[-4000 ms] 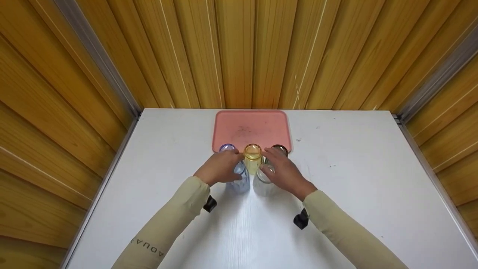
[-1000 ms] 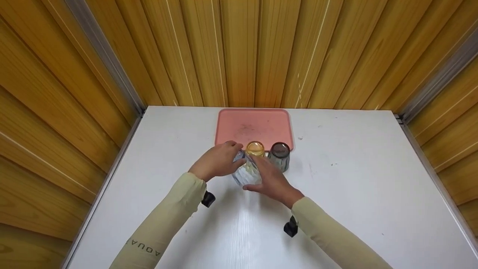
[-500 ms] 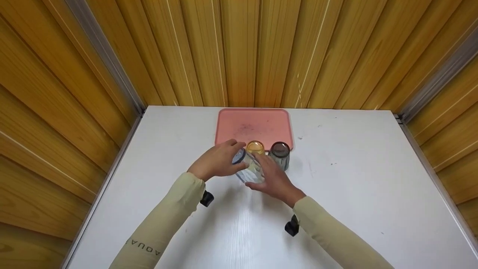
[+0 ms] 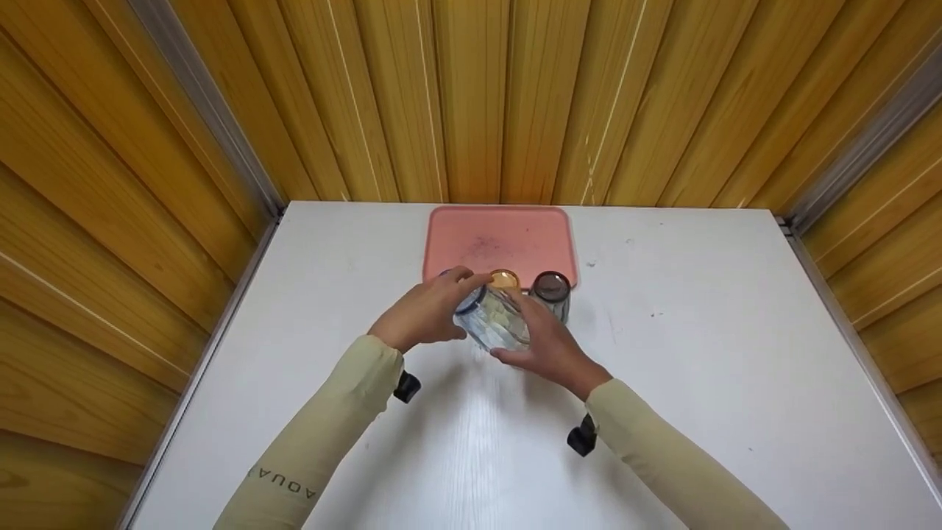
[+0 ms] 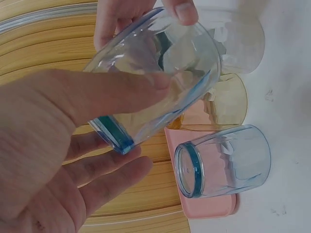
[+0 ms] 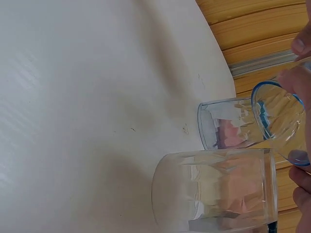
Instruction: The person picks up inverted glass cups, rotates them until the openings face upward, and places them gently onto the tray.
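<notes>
Holding tilted blue glass (image 4: 489,322), earlier standing; left hand (image 4: 428,310), right hand (image 4: 550,344) fingers gripping it.

One inscription is legible in the head view: the word AQUA, in dark capital letters (image 4: 283,483), on the long pale khaki-green fabric sleeve (image 4: 335,412) of my left arm. It runs across the sleeve, well back from the cuff edge, toward the left edge of the flat white table (image 4: 699,353). From my side, it stands upside down. A small mark past the final A I cannot read.
</notes>
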The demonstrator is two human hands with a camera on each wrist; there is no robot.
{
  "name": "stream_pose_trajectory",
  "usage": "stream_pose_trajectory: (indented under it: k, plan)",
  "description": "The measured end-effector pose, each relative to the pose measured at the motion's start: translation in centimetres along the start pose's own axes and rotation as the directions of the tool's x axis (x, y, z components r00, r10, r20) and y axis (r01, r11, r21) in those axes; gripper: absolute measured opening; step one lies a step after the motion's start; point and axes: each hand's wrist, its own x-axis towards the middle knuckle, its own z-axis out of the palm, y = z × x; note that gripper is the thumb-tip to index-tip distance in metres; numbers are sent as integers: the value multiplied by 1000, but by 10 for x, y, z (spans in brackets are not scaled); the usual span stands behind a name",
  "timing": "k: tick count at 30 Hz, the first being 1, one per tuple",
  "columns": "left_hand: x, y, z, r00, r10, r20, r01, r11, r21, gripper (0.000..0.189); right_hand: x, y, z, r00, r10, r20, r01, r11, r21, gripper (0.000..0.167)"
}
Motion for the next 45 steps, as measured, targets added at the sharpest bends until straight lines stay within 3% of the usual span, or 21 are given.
stream_pose_trajectory:
  k: [7,14,20,28,36,40,45]
  plan:
    - [4,-3,0,998,24,-59,-23,999,23,97,4,3,-7,998,-45,-35,46,998,31,93]
    - [1,-8,11,994,31,-109,-28,999,27,95,4,3,-7,998,-54,-26,55,997,51,89]
    - [2,-11,14,989,22,-147,-26,999,-26,87,6,2,-11,998,-46,-51,49,996,73,89]
    - [5,-16,18,987,-25,-159,5,992,-123,88,9,1,-16,995,-70,-73,78,991,111,88]
    - [9,-24,30,988,9,-151,-27,992,-120,85,9,8,-16,989,-94,-116,116,972,202,85]
    - [12,-27,30,985,-4,-174,-17,992,-124,85,15,7,-18,984,-110,-143,140,964,224,83]
    - [11,-32,32,984,-34,-174,8,989,-148,87,23,5,-19,986,-111,-123,145,935,323,78]
